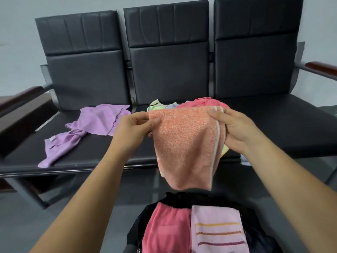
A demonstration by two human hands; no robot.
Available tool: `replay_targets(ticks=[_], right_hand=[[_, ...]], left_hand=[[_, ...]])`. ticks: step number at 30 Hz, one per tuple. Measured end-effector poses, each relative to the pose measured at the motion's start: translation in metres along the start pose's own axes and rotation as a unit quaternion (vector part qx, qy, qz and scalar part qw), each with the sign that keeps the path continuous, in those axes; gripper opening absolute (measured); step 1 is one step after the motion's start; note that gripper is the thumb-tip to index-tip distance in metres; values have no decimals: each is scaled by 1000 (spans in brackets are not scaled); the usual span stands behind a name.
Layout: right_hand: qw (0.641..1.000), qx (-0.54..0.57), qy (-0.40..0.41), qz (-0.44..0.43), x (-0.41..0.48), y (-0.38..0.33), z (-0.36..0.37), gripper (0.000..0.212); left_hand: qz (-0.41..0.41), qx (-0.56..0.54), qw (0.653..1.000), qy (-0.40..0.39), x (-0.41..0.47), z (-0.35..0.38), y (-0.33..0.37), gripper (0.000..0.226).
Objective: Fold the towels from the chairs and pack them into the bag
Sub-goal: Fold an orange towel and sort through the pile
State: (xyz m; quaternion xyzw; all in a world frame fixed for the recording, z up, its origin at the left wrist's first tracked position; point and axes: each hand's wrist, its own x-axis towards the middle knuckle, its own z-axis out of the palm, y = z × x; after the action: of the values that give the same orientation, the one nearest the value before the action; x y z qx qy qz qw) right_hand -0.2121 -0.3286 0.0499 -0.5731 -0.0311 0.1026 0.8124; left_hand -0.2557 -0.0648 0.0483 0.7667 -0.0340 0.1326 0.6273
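Holding the folded orange towel [184, 147] up by its top edge, both hands.
Left hand [135, 127] pinches the top left corner between thumb and fingers; right hand [235, 130] grips the top right corner, fingers curled round the layered edges. Towel hangs from the two grips, lower end just above the open black bag [182, 197], which holds a pink towel [166, 229] beside a striped towel [217, 232]. Left of the left-hand grip: crumpled purple towel [94, 123] on the chairs [169, 70].
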Motion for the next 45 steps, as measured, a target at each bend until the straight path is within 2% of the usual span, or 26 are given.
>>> replay_targets(ticks=[3,5,8,11,13,16,19,21,23,27,29,31,34,37,39,42,44,45], right_hand=[[998,44,-42,16,-2,-4,3,22],[998,30,-56,12,-3,-9,2,22],[1000,-16,2,-20,0,-9,-4,21],[993,-81,57,-64,2,-2,-7,20],[989,-98,64,-87,2,1,-6,15],[982,-125,53,-128,0,0,-2,7],[977,-135,51,-155,-2,2,0,8],[973,-147,72,-164,-1,4,-1,7],[971,-154,74,-170,0,4,-4,9],[974,-169,15,-148,-2,3,-4,19],[963,-210,42,-165,-2,6,-3,17],[957,-215,63,-182,-3,7,-3,12],[971,-151,59,-178,-4,8,-2,12],[974,-119,61,-183,-6,8,2,19],[975,-116,36,-184,-8,7,4,24],[977,-124,-88,-148,-10,5,3,45],[975,-108,-141,-130,-12,6,5,60],[978,-84,-143,-130,-13,6,7,62]], left_hand=[[3,-7,999,49,4,3,-2,11],[3,-42,998,40,6,4,-1,8],[8,-65,998,2,4,4,0,19],[28,-6,999,23,2,5,-1,17],[39,21,998,54,1,6,-1,11],[33,-4,997,76,3,7,-4,7],[12,-38,998,39,4,6,-6,12],[2,-83,996,-22,6,4,-9,25],[8,-89,995,-50,6,3,-10,34],[20,-62,998,8,5,7,-10,16],[16,-57,997,44,5,8,-9,7],[11,-65,996,65,5,9,-8,9],[14,-108,993,51,1,10,-3,15],[8,-120,992,31,-1,14,0,7],[8,-112,993,30,-3,17,1,8],[27,-106,994,29,-3,19,3,18],[53,-121,991,-22,-2,15,3,43],[38,-139,988,-59,0,12,-1,58]])
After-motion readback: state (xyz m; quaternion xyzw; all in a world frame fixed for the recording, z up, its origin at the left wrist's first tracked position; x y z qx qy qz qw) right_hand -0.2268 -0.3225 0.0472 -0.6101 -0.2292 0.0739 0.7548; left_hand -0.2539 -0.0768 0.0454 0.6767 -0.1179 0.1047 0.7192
